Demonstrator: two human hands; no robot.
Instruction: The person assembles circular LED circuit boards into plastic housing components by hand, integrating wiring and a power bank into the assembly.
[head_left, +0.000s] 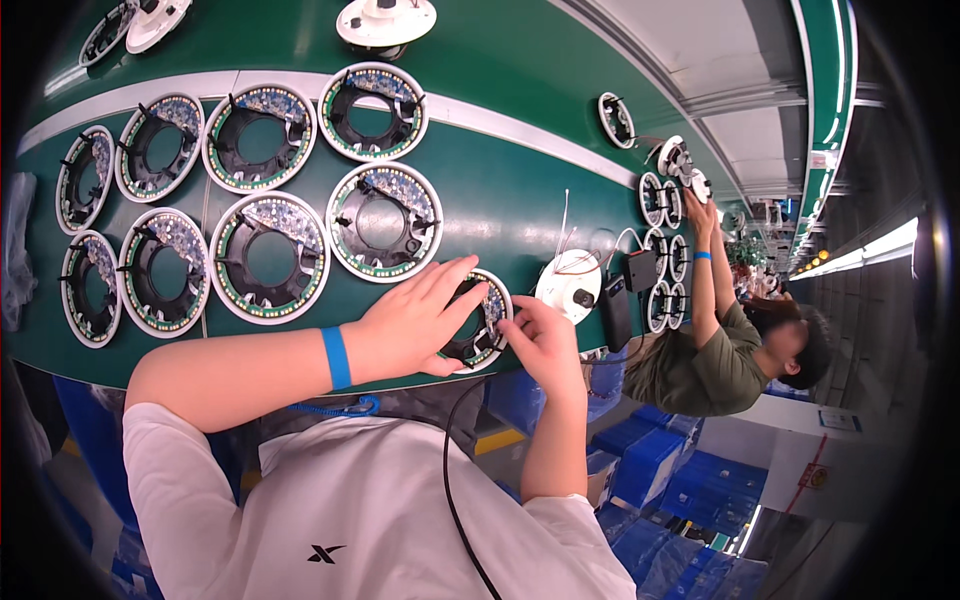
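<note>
On the green table right in front of me lies a round LED light assembly (496, 306) with a white rim, a black inner frame and a circuit board. Across its left side spreads my left hand (410, 318), fingers at the far rim and thumb at the near rim, gripping it. Thumb and fingers of my right hand (543, 345) close on its right edge; the fingertips are partly hidden. A blue band (337, 357) circles my left wrist. Just beyond my right hand sits a white round disc part (569, 287) with thin wires and a dark fitting.
Two rows of similar LED light rings (268, 258) fill the table's left half. A black box-shaped device (616, 318) stands right of the disc part. A black cable (450, 490) hangs over my front. At the right, a co-worker (700, 365) reaches over more rings.
</note>
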